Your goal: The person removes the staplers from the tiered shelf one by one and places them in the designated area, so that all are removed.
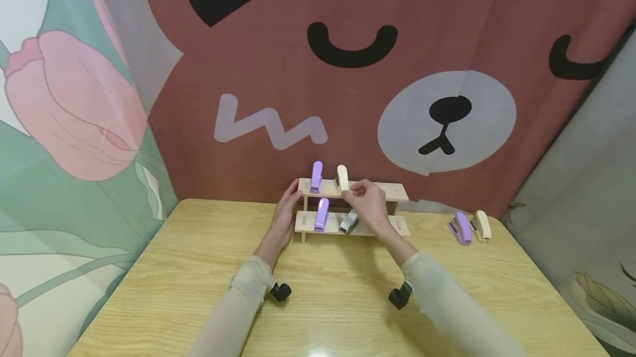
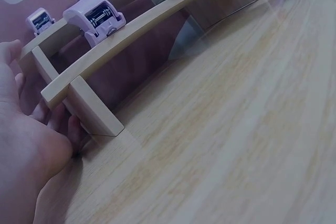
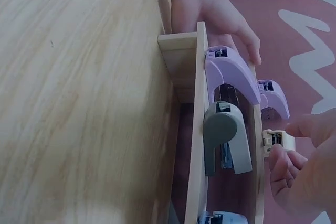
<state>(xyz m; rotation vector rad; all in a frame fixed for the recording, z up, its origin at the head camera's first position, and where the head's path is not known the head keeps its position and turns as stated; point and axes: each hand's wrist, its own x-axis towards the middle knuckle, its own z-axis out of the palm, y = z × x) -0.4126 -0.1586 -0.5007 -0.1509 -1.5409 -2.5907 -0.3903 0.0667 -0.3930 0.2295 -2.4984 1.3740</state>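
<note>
A two-tier wooden rack (image 1: 354, 227) stands near the table's back edge with mini staplers on it. My left hand (image 1: 284, 214) rests against its left end, fingers along the side. On the upper tier, my right hand (image 1: 369, 205) pinches a cream stapler (image 1: 342, 177) low at its front end, between thumb and fingertips. Left of that one stands a purple stapler (image 1: 316, 176). The lower tier bears another purple stapler (image 1: 322, 214) and a grey-and-white stapler (image 3: 227, 135), which sits at a slant. A blue stapler (image 3: 226, 217) farther along is hidden behind my right hand in the head view.
Toward the table's right rear corner, a loose purple stapler (image 1: 461, 228) and a loose cream stapler (image 1: 482, 226) stand side by side. A printed curtain (image 1: 358, 108) hangs close behind the rack. The wooden table (image 1: 318, 302) extends in front of it.
</note>
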